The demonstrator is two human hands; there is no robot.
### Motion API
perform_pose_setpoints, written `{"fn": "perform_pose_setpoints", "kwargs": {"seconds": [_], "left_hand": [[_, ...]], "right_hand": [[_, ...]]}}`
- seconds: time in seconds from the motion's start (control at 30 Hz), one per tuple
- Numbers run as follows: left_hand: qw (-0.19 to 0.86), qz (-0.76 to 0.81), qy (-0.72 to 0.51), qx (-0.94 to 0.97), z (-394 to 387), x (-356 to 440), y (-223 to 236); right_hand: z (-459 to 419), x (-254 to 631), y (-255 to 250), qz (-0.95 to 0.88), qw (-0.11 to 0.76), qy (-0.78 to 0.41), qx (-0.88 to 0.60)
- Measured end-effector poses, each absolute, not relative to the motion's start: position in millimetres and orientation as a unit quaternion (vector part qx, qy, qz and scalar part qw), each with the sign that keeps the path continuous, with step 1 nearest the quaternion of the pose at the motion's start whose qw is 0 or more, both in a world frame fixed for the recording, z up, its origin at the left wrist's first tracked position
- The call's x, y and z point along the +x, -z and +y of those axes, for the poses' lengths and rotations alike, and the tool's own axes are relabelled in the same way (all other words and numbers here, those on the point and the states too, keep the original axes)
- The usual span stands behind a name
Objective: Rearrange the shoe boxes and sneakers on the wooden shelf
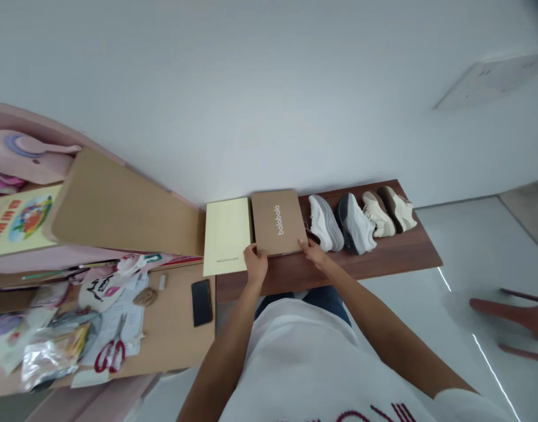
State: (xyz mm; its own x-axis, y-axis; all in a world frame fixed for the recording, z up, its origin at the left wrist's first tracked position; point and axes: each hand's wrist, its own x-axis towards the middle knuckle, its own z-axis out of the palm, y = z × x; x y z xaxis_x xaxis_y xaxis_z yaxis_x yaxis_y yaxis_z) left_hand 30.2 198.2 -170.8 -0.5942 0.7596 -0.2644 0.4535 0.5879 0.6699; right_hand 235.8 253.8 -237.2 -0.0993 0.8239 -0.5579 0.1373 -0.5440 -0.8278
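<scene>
A brown shoe box (278,221) printed "balabala" lies on a low dark wooden bench (383,258) against the wall. My left hand (255,262) grips its near left corner, fingers closed on the edge. My right hand (312,251) holds its near right corner. A pale yellow box (227,235) lies touching the brown box on its left. Right of the brown box stand two pairs of shoes, one white and grey (339,223) and one cream (390,211).
A desk (172,328) on the left carries a black phone (201,302), red scissors (111,351), papers and plastic bags. A tan board (119,205) and pink shelves stand behind it. A chair leg (515,313) shows at right on the glossy white floor.
</scene>
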Motion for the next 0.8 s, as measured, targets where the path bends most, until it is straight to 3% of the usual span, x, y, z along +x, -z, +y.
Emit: {"fn": "perform_pose_setpoints", "kwargs": {"seconds": [0.1, 0.2, 0.47, 0.67, 0.8], "left_hand": [[0.410, 0.764, -0.381, 0.321, 201.1, 23.4, 174.0], [0.488, 0.724, -0.392, 0.291, 202.3, 22.6, 168.1], [0.320, 0.793, -0.382, 0.351, 163.8, 61.8, 126.4], [0.280, 0.758, -0.369, 0.460, 137.5, 112.6, 119.7], [0.333, 0.726, -0.334, 0.501, 131.8, 142.4, 132.0]], "right_hand": [[253.1, 245.6, 233.4, -0.319, 0.297, -0.652, -0.620], [250.1, 245.7, 229.7, -0.284, 0.329, -0.644, -0.630], [224.8, 213.2, 214.7, -0.298, 0.298, -0.706, -0.569], [219.9, 233.6, 183.8, -0.226, 0.246, -0.818, -0.469], [221.5, 251.6, 197.1, -0.245, 0.237, -0.786, -0.515]]}}
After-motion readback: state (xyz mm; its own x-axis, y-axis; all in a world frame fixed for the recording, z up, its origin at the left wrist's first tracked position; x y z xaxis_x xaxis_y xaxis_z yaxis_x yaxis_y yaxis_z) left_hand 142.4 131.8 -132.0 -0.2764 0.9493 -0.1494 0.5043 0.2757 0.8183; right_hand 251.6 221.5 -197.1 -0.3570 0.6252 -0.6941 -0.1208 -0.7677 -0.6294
